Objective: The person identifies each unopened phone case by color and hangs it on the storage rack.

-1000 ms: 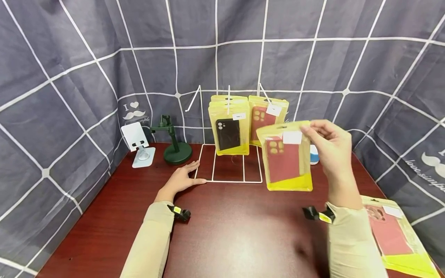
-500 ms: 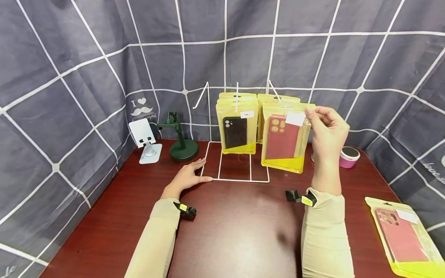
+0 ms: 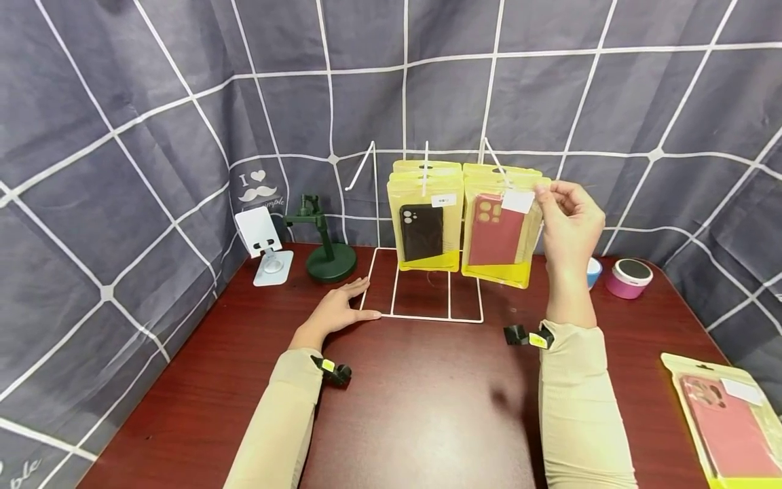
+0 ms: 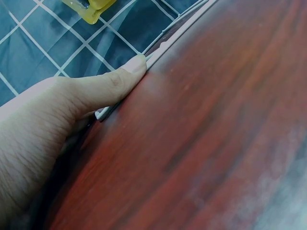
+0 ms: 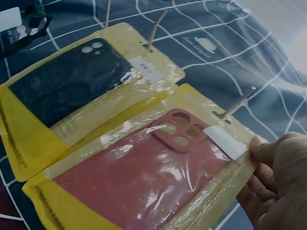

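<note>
My right hand [image 3: 573, 221] pinches the upper right edge of a yellow-edged clear packet with a red phone case [image 3: 497, 231]. In the right wrist view, the tip of a white hook [image 5: 242, 100] pokes out through this packet's hang hole. Another red-case packet hangs behind it, mostly hidden. To its left, a packet with a black phone case [image 3: 423, 231] hangs on the middle hook, with more packets behind. My left hand [image 3: 334, 314] rests at the front left corner of the white wire rack [image 3: 434, 318]; its thumb [image 4: 115, 86] lies along the base wire.
The rack's left hook [image 3: 362, 166] carries nothing. Left of the rack stand a white phone stand [image 3: 263, 238] and a dark green stand [image 3: 331, 263]. A pink-and-white round item [image 3: 629, 278] and a blue one [image 3: 593, 272] sit at right. Another red-case packet [image 3: 730, 421] lies front right.
My right hand has carried the red phone case packet left and back to the right hook, where its hang hole now takes the tip. My left hand has stayed on the rack's base.
</note>
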The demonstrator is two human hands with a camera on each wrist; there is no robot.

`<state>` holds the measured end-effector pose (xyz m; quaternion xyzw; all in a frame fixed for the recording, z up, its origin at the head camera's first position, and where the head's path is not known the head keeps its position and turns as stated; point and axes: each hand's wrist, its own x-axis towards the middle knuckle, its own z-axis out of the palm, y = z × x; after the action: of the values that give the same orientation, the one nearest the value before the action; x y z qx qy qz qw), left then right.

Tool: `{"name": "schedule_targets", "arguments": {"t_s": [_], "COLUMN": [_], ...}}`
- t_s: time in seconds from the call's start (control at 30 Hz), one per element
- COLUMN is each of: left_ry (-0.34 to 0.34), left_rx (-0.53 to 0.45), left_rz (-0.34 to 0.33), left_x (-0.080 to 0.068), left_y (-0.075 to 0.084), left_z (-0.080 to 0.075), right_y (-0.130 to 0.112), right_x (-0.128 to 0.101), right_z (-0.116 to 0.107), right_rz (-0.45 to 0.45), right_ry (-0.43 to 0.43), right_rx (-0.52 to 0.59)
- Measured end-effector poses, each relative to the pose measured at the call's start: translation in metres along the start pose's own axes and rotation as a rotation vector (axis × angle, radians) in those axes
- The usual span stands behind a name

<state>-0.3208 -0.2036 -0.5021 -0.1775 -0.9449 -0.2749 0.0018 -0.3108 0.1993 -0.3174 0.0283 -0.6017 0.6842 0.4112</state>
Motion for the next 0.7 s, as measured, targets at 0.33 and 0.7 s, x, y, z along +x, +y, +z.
{"name": "schedule_targets", "arguments": {"t_s": [0.33,0.7], "left_ry": [0.009,0.012], "left_rx": [0.008,0.008], "left_rz": [-0.001,0.005], "left_x": [0.0006,0.0012], "left_y": [-0.0015,-0.0012], "left_z": [-0.0002,0.0013], "right_y": [0.0099,0.0090], "right_x": [0.0021,0.0018], "right_z": [0.0056,0.0032], "right_rz": [-0.002,0.013], "right_ry": [0.008,0.008], "right_rx": [-0.075,-0.062]}}
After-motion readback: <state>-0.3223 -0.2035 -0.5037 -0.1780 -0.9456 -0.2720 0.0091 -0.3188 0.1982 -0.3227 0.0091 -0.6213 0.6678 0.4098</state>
